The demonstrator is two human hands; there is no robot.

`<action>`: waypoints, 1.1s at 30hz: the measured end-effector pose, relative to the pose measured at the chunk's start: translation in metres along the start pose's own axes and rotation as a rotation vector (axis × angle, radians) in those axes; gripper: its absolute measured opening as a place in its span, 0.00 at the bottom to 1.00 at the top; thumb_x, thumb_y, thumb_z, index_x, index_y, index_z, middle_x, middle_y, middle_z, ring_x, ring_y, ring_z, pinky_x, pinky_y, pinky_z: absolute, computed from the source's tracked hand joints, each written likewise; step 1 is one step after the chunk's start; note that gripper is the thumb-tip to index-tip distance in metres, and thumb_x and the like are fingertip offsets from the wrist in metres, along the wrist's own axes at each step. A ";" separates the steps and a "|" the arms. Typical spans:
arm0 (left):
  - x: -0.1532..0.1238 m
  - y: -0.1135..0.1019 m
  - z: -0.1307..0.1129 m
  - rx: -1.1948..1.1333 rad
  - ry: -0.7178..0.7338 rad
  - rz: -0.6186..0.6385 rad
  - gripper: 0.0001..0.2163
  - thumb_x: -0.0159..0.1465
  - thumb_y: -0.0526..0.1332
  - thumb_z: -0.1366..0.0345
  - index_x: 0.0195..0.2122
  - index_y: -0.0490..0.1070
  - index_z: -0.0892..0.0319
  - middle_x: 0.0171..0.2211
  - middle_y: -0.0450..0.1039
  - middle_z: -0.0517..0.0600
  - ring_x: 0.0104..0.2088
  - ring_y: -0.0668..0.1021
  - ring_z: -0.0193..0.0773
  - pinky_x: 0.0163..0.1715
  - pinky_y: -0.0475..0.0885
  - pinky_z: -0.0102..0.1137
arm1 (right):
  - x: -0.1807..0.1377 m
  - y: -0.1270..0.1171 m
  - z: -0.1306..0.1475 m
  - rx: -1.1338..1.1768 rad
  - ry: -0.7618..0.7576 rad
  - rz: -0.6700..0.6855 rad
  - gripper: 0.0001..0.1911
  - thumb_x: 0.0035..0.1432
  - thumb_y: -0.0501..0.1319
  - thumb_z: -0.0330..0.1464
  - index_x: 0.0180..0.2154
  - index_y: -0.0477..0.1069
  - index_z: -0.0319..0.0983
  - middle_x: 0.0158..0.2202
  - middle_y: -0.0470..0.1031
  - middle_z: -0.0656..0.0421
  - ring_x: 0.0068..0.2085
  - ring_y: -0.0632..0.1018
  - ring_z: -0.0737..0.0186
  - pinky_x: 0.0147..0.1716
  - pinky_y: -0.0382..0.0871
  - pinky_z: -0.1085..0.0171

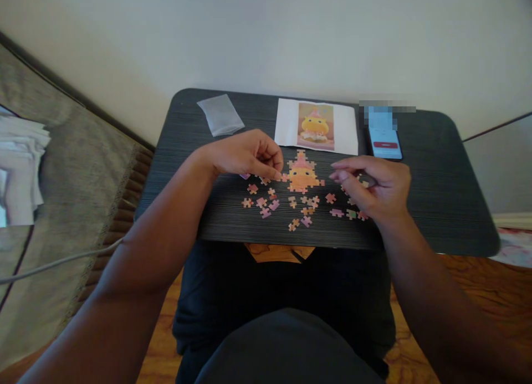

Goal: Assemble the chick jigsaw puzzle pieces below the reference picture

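Note:
In the head view a partly joined jigsaw [302, 173] lies mid-table, showing a yellow face under a pink hat. My left hand [253, 154] is at its left edge, thumb and fingers pinched on a small pink puzzle piece [285, 177]. To the right of the jigsaw hovers my right hand [372, 184], thumb and forefinger slightly apart with nothing visible between them. Several loose puzzle pieces [307, 211] are scattered in front of the jigsaw. More pieces lie partly hidden under both hands.
Behind the jigsaw rests a white sheet [286, 123] with a printed picture of the same figure. A clear plastic bag [221, 115] lies at the back left, a lit phone [384, 134] at the back right. The dark table [449, 206] stands against a wall.

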State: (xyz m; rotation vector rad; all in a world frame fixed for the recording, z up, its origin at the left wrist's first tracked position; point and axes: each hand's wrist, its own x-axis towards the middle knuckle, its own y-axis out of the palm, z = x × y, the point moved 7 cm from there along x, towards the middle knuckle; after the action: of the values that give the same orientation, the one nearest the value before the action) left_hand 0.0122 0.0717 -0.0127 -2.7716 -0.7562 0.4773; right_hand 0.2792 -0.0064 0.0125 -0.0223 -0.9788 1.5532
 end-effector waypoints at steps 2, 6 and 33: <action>0.003 0.005 0.000 -0.027 0.003 0.004 0.12 0.66 0.81 0.58 0.37 0.82 0.59 0.26 0.79 0.48 0.23 0.74 0.31 0.23 0.63 0.28 | 0.010 0.018 0.009 0.060 0.030 0.109 0.11 0.74 0.74 0.38 0.55 0.91 0.49 0.43 0.94 0.59 0.39 0.91 0.54 0.40 0.85 0.54; 0.008 0.012 0.001 -0.075 -0.008 -0.013 0.13 0.65 0.80 0.56 0.38 0.83 0.59 0.28 0.82 0.49 0.23 0.78 0.31 0.23 0.66 0.27 | 0.027 0.051 0.024 0.205 -0.003 0.273 0.11 0.72 0.76 0.41 0.54 0.91 0.49 0.45 0.94 0.60 0.39 0.90 0.57 0.43 0.84 0.56; 0.003 0.006 -0.009 -0.018 0.058 -0.070 0.20 0.71 0.77 0.47 0.44 0.90 0.62 0.29 0.86 0.55 0.21 0.75 0.29 0.18 0.62 0.28 | 0.020 0.058 -0.008 0.428 0.289 0.182 0.15 0.69 0.79 0.49 0.44 0.91 0.45 0.33 0.89 0.60 0.27 0.78 0.65 0.23 0.68 0.62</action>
State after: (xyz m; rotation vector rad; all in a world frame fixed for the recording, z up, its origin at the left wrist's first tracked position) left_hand 0.0202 0.0668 -0.0071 -2.7517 -0.8444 0.3769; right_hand 0.2310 0.0202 -0.0157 -0.0345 -0.4157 1.8405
